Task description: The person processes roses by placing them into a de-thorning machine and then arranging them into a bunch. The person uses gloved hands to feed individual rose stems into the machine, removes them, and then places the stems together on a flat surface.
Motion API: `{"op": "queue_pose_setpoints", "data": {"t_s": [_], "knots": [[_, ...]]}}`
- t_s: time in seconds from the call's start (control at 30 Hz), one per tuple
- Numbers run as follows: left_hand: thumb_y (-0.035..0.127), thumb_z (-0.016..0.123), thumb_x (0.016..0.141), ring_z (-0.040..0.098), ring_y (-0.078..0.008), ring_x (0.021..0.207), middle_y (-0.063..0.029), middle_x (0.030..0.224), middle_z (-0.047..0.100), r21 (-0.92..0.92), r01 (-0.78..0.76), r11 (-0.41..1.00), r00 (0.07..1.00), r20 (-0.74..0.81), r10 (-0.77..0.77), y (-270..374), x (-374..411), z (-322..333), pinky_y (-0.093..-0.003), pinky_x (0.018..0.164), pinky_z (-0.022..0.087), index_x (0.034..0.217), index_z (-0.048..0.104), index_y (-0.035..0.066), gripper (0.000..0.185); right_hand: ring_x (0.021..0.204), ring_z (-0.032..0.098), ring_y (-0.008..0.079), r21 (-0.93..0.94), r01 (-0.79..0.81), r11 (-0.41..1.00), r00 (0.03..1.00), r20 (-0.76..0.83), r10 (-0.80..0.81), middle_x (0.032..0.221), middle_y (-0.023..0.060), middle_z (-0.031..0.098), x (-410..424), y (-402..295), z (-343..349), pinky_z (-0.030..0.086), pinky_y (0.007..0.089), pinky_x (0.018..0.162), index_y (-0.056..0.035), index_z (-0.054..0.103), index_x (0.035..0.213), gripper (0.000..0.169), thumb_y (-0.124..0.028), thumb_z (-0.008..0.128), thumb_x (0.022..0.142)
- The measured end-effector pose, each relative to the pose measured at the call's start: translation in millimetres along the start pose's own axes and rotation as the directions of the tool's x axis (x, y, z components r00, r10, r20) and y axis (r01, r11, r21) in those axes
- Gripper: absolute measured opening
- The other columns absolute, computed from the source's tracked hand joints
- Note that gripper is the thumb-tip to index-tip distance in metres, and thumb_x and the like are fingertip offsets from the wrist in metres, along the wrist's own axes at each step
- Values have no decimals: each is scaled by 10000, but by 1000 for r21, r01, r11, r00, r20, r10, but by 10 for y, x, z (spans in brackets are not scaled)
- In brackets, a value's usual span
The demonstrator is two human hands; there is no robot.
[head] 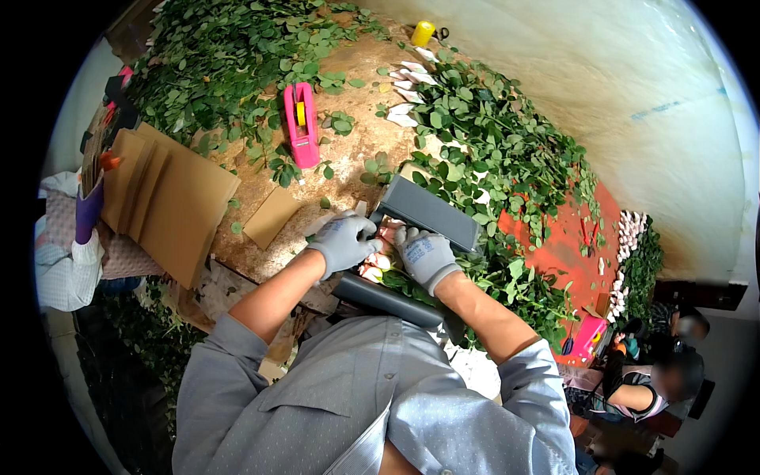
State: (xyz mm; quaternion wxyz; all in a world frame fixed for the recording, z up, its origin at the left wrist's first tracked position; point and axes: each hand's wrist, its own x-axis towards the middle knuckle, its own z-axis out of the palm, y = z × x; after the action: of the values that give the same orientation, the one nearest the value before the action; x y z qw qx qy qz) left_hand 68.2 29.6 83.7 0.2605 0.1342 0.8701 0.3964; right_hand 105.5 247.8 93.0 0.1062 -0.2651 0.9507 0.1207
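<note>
Both my hands wear light grey work gloves and meet over pale pink rose heads (371, 268) lying between two dark padded sides (428, 208) of a holder. My left hand (346, 242) is at the left of the rose heads, thumb and fingers bent close together; whether it pinches anything is hidden. My right hand (423, 255) rests with curled fingers on the roses at their right, its palm hidden. Green leafy stems run from the heads to the right beneath that hand. A small brown cardboard piece (272, 217) lies left of my left hand.
A pink tape dispenser (303, 127) stands beyond my hands. Large cardboard sheets (178, 202) are at the left, leafy stems (237, 65) at the far left. Wrapped-bud roses (499, 136) lie at the right, near red pruning shears (588, 233). Other people (638, 392) are at both sides.
</note>
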Motion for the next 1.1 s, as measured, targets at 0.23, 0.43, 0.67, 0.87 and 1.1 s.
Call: {"op": "queue_pose_setpoints", "data": {"t_s": [0.23, 0.43, 0.67, 0.87, 1.1], "knots": [[264, 846, 713, 619, -302, 1039, -177, 1064, 620, -8, -1, 1000, 982, -190, 0, -116, 179, 373, -382, 931, 508, 1006, 678, 3, 427, 827, 714, 290, 66, -56, 996, 994, -90, 62, 970, 119, 676, 0, -47, -34, 566, 430, 647, -77, 638, 1112, 218, -216, 553, 967], [219, 846, 684, 629, -315, 1044, -182, 1086, 628, -342, 46, 939, 998, -33, -61, -362, 371, 545, -375, 902, 516, 991, 689, 5, 406, 834, 686, 269, 155, -61, 986, 966, -238, 97, 973, 107, 652, -31, -60, 64, 553, 427, 668, -98, 627, 1080, 191, -209, 573, 934], [101, 825, 750, 638, -142, 831, -68, 893, 683, -266, -33, 964, 998, -66, 16, -337, 320, 593, -316, 772, 534, 953, 685, -7, 270, 876, 678, 272, 206, -43, 978, 962, -256, 96, 1001, 106, 651, -23, -69, 113, 551, 423, 690, -94, 623, 1056, 180, -201, 584, 917], [191, 798, 710, 694, -224, 782, -114, 849, 722, -337, 59, 940, 998, 54, -43, -438, 348, 647, -350, 728, 548, 900, 683, 19, 281, 872, 659, 253, 168, -14, 986, 953, -296, 64, 1019, 96, 640, -42, -98, 73, 544, 406, 685, -95, 612, 1070, 211, -227, 598, 906], [208, 773, 710, 683, -211, 736, -126, 807, 709, -344, 129, 930, 989, 111, -96, -486, 307, 695, -345, 682, 535, 820, 667, 16, 245, 901, 657, 259, 160, -54, 986, 980, -183, 83, 1099, 110, 624, -53, -221, 151, 551, 403, 692, -93, 625, 1087, 239, -228, 611, 890]]}}
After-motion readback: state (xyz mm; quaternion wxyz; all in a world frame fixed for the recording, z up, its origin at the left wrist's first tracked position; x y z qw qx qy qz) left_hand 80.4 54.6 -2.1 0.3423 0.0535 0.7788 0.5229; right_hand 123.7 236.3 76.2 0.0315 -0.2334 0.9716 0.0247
